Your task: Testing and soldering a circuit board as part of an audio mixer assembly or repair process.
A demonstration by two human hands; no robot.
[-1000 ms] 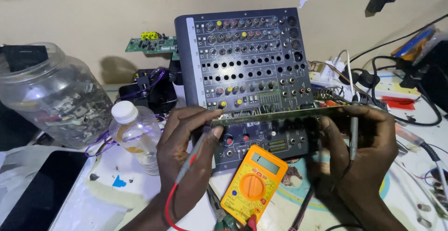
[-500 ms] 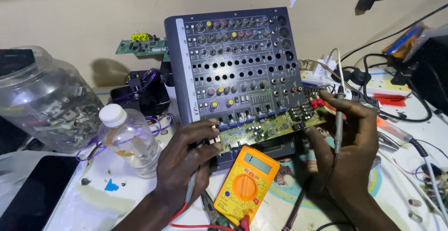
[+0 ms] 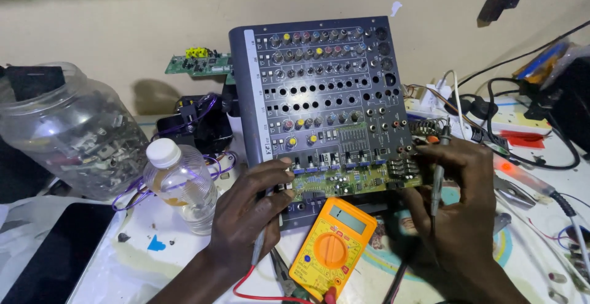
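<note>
Both hands have slid lower and closer together since a moment ago, and the green circuit board (image 3: 353, 180) they hold has come down with them, now sitting flatter across the front of the grey mixer.

Fingers of the left hand (image 3: 249, 218) are curled shut over the left end of the green circuit board, with the thumb on top. A thin probe with a red wire (image 3: 257, 252) is tucked under those fingers too — it pokes out below the palm, and the wire loops down past the wrist.

Fingers of the right hand (image 3: 458, 206) are bent around the right end of the same board. They also pinch a black probe (image 3: 437, 175), which stands nearly upright between the fingers, its tip up by the board's top right corner.

Just below the fingers of both hands, between the two wrists, lies a yellow meter (image 3: 332, 247) with an orange dial and a grey screen. It is tilted to one side.

Right behind the fingers the grey mixer (image 3: 319, 89) leans up, full of knobs and round holes.

Off past the left fingers stands a small clear bottle (image 3: 182, 184) with a white cap. Further that way is a big clear jar (image 3: 64, 135) full of small metal bits — and behind it a second small green board (image 3: 200, 63).

Past the right fingers, black cables (image 3: 528, 138) curl over the white table (image 3: 141, 261).
</note>
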